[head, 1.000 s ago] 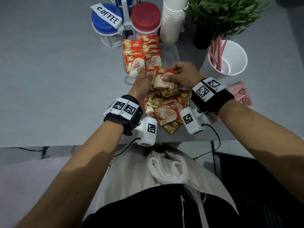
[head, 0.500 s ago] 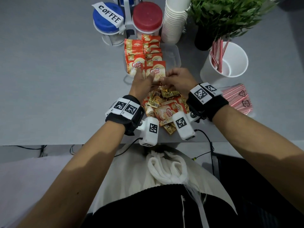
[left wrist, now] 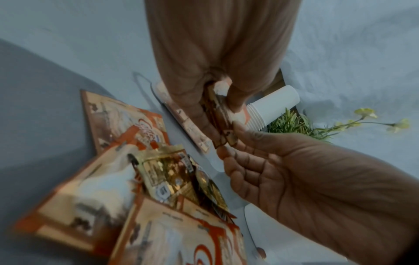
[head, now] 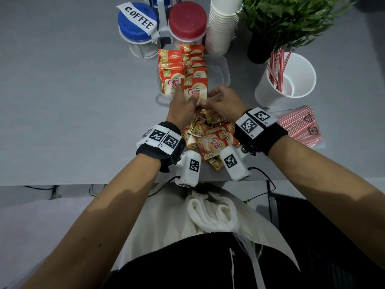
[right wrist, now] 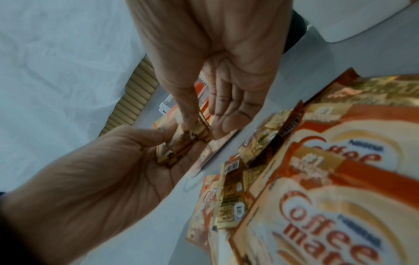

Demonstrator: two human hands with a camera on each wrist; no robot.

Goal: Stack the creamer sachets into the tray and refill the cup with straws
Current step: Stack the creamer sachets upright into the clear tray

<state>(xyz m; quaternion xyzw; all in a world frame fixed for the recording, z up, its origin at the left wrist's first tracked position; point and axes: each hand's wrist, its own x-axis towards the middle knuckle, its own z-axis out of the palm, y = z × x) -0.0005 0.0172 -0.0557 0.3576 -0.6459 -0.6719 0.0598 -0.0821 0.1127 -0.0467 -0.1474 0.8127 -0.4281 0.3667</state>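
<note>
Sachet brought upright at tray front since earlier frame, pinched by left hand and right hand; to be seated flush against row

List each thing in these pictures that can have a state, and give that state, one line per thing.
Clear plastic tray: partly filled with upright sachets.
Orange Coffee mate sachet: upright at the tray's front, held by both hands.
Left hand: pinching the sachet.
Right hand: pinching the sachet.
Loose sachet pile: unsorted on the table.
White straw cup: holds few straws.
Blue-lidded jar: closed.
Red-lidded jar: closed.
</note>
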